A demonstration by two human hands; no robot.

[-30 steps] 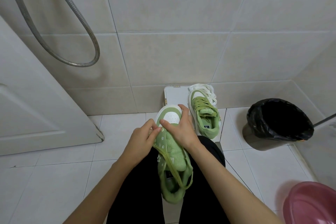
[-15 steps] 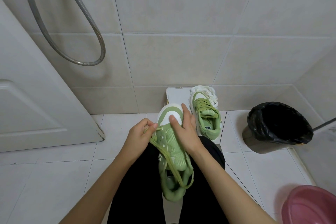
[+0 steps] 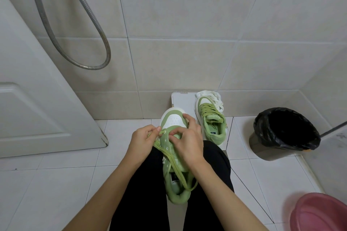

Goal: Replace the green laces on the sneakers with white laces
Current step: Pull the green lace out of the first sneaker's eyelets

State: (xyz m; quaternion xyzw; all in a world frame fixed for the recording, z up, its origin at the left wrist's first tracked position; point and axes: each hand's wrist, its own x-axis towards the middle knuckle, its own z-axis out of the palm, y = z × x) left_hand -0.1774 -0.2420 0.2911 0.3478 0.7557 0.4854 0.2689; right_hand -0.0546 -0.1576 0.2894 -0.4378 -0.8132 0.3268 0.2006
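A green and white sneaker (image 3: 174, 120) lies between my knees, toe pointing away. Its green lace (image 3: 173, 163) hangs loose over the tongue and down toward the heel. My left hand (image 3: 141, 141) pinches the lace at the eyelets on the shoe's left side. My right hand (image 3: 188, 141) grips the front of the upper, fingers curled near the lowest eyelets and toe cap. The second sneaker (image 3: 211, 120), laced in green, stands on the floor to the right. A bundle of white laces (image 3: 217, 98) lies behind its toe.
A white flat board (image 3: 181, 101) leans at the wall behind the shoes. A bin with a black bag (image 3: 283, 133) stands at the right. A pink basin (image 3: 319, 214) sits at the lower right. A white door (image 3: 35, 110) is on the left, a shower hose (image 3: 88, 15) hangs above.
My left hand has pulled the lace out to the left of the eyelets. My right hand slid from the toe cap down onto the front of the upper.
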